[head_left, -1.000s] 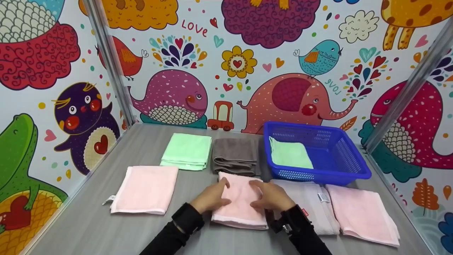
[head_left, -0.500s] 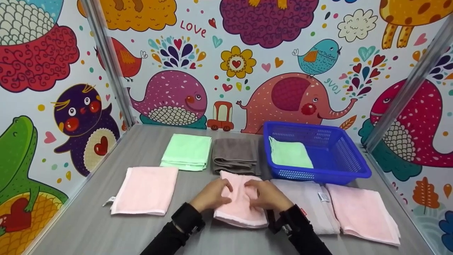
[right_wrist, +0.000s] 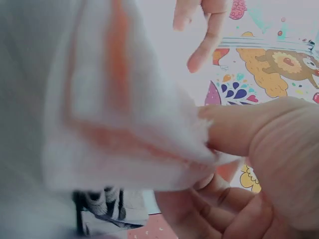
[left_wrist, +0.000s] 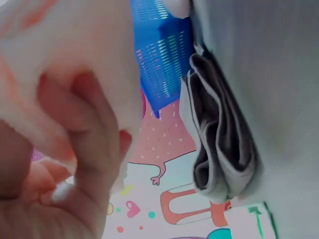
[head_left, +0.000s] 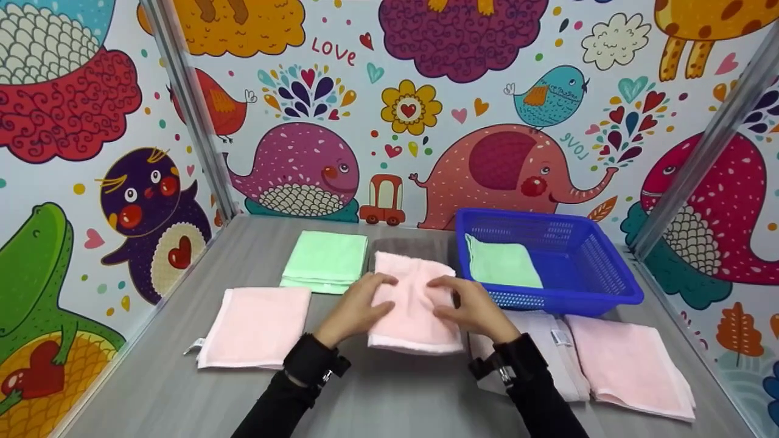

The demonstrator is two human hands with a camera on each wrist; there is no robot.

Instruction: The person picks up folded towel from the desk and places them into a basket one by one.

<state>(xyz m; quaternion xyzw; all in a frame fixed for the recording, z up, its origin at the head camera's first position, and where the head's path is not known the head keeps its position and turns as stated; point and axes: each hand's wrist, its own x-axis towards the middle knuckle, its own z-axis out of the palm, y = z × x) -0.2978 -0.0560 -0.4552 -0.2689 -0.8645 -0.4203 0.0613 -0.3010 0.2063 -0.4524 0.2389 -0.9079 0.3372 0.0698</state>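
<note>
A folded pink towel [head_left: 414, 316] hangs above the table between both hands, its middle slightly creased. My left hand [head_left: 358, 309] pinches its left edge, thumb on the near face and the other fingers around the side. On the opposite edge my right hand [head_left: 473, 307] grips it the same way. In the right wrist view the towel [right_wrist: 124, 149] shows its folded layers between thumb and fingers. Behind it lies a folded grey-brown towel [head_left: 411, 246], partly covered in the head view; the left wrist view shows that towel's folds [left_wrist: 219, 129] side-on.
A blue basket [head_left: 584, 298] at the back right holds a green towel [head_left: 505, 264]. Folded green towels [head_left: 325, 258] lie back left, a pink towel [head_left: 255, 328] at left. At right are a pale grey towel [head_left: 548, 359] and another pink towel [head_left: 636, 365]. Patterned walls enclose the table.
Both hands have squeezed the pink towel from its sides and lifted it off the table, up and away from the body, so that it now overlaps the grey-brown towel in the head view.
</note>
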